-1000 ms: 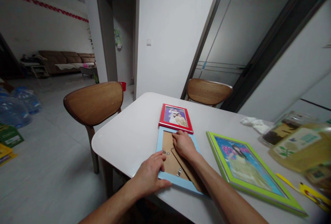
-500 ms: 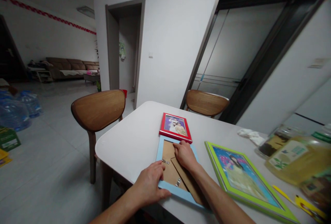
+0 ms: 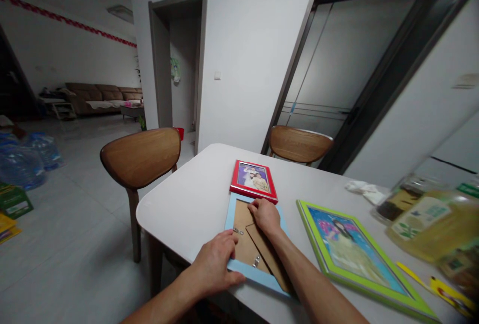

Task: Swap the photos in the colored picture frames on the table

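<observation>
A light blue picture frame (image 3: pixel 254 272) lies face down on the table in front of me, its brown backing board (image 3: pixel 243 214) and hinged stand (image 3: pixel 267 249) showing. My left hand (image 3: pixel 217 259) grips the frame's near left corner, fingers along the left side and thumb by the near edge. Bent fingers of my right hand (image 3: pixel 266 219) press together at the upper part of the backing; whatever lies under the fingertips is hidden. Small metal clips (image 3: pixel 256 261) sit on the board. Just beyond is a red picture frame (image 3: pixel 234 184) with a photo, face up.
A green picture frame (image 3: pixel 318 246) with a photo lies to the right on the white table (image 3: pixel 183 209). Past it are yellow scissors (image 3: pixel 445 294), a bottle of yellow liquid (image 3: pixel 419 224), a jar (image 3: pixel 398 202) and crumpled tissue (image 3: pixel 364 192). Wooden chairs (image 3: pixel 144 157) stand around the table.
My right hand's fingers have shifted slightly along the top of the backing, more curled now. The left hand keeps its grip on the corner. The view has tilted a little.
</observation>
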Motion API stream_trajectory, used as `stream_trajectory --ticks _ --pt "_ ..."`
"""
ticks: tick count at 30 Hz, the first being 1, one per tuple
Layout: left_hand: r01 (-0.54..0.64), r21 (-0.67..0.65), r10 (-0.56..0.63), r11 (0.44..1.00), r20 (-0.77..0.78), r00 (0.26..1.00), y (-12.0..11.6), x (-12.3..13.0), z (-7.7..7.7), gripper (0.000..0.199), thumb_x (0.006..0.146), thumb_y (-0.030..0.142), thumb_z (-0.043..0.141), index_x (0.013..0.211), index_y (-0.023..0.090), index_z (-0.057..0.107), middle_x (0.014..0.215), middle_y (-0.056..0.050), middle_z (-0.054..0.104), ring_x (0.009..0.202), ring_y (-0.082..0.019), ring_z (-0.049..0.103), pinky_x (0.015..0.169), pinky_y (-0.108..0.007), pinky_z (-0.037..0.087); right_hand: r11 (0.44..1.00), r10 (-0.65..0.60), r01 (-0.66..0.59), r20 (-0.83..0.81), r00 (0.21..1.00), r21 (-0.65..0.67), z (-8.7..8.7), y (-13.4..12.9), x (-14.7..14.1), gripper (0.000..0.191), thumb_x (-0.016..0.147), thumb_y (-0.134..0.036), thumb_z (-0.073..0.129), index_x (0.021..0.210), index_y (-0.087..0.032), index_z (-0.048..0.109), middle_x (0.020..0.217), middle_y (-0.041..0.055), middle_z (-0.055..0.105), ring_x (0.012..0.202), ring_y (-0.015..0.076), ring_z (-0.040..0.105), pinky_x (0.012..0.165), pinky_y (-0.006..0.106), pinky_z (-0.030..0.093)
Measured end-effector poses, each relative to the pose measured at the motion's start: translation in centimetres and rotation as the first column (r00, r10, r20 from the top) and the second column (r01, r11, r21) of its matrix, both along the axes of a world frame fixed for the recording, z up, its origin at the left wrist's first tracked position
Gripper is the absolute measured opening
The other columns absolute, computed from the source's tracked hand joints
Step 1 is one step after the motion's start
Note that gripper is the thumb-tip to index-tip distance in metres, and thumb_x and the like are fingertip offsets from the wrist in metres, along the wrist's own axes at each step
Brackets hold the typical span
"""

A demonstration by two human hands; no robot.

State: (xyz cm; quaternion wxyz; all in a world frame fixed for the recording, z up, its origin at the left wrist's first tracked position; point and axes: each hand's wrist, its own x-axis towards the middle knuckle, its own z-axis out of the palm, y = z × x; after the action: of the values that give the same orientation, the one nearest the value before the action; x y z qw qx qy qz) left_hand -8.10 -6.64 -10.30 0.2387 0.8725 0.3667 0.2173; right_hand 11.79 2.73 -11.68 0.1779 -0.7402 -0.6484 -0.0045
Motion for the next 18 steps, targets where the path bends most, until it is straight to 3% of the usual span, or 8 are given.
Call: stream_trajectory --ticks 4,10,15,18 --pt "-0.003 -0.003 0.003 1.000 -0.011 1.000 0.0 0.1 0.1 0.027 0.058 0.027 0.066 0.076 0.019 0.048 0.114 -0.005 0.050 0.116 -0.019 0.036 0.095 -0.026 0.031 0.998 -0.066 0.067 -0.047 0.997 0.014 -0.5 1.1 0.0 0.022 0.073 -0.033 0.046 0.071 -0.017 0.061 0.070 0.0065 0.062 0.065 0.0167 0.055 0.055 0.026 0.032" --pt "-0.004 -0.005 0.004 1.000 -0.023 1.000 0.0 -0.1 0.1 0.027 0.058 0.026 0.065 0.078 0.019 0.049 0.114 -0.005 0.050 0.116 -0.020 0.035 0.093 -0.027 0.033 0.992 -0.095 0.105 -0.125 0.988 0.071 -0.5 1.1 0.3 0.024 0.071 -0.034 0.048 0.081 -0.015 0.056 0.076 0.0084 0.062 0.069 0.0180 0.055 0.057 0.026 0.033" --pt "-0.009 0.066 0.014 0.998 -0.077 0.997 -0.5 0.7 -0.2 0.041 0.056 0.035 0.069 0.087 0.018 0.050 0.121 -0.009 0.045 0.117 -0.026 0.033 0.099 -0.044 0.021 0.995 -0.003 0.024 -0.222 0.975 0.094 0.8 -0.7 1.1 0.027 0.075 -0.036 0.039 0.073 -0.017 0.058 0.073 0.0056 0.063 0.068 0.0157 0.056 0.060 0.025 0.037" --pt "0.026 0.084 -0.016 0.996 -0.112 0.994 -0.9 1.6 -0.2 0.041 0.059 0.037 0.068 0.090 0.018 0.051 0.124 -0.010 0.042 0.120 -0.026 0.029 0.099 -0.046 0.017 0.994 0.032 -0.003 -0.270 0.962 0.108 1.6 -2.9 2.0 0.027 0.073 -0.036 0.040 0.073 -0.017 0.059 0.074 0.0050 0.064 0.068 0.0161 0.057 0.062 0.025 0.039"
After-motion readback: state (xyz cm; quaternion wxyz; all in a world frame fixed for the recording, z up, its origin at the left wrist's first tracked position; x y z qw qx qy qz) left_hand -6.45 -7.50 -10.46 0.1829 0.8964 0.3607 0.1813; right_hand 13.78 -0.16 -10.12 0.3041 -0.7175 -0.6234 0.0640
